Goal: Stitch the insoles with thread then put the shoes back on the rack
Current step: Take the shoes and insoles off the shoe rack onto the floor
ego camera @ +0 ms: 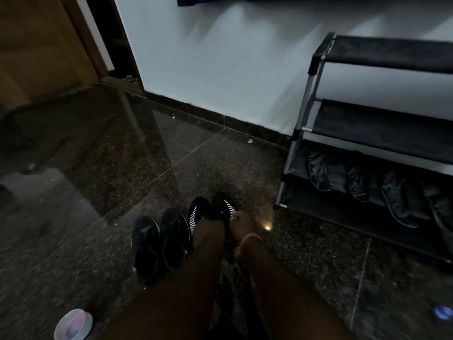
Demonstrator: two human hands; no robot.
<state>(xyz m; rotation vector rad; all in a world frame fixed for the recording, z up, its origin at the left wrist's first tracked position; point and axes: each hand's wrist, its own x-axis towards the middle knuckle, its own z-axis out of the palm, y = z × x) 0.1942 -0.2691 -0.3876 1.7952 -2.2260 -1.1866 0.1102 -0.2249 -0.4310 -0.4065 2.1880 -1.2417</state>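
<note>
Shoes sit in a row on the dark granite floor (98,155): 2 plain black shoes (160,244) at the left and 2 black shoes with white stripes (210,209) just beside them on the right. Both arms reach down to the striped pair. The left hand (210,225) lies over the opening of the left striped shoe, and the right hand (241,220), with a pink band at the wrist, has its fingers curled at the collar of the right striped shoe, apparently gripping it. The light is too dim to tell how the left fingers lie or whether they hold the shoe. No needle or thread is visible, so whether the insoles are stitched cannot be judged.

The shoe rack (316,57) stands near the right, against the wall. Its 2 upper shelves show no shoes, and dark shoes (392,195) crowd a lower one.

Risks, as I judge them: a collar grip on 1 shoe is loose, so it could tip or slip on the lift. Carrying the pair across could knock the rack's thin metal post. A small white cup (73,325) stands on the floor at the lower left, near the left arm, and a careless elbow could upset it.
</note>
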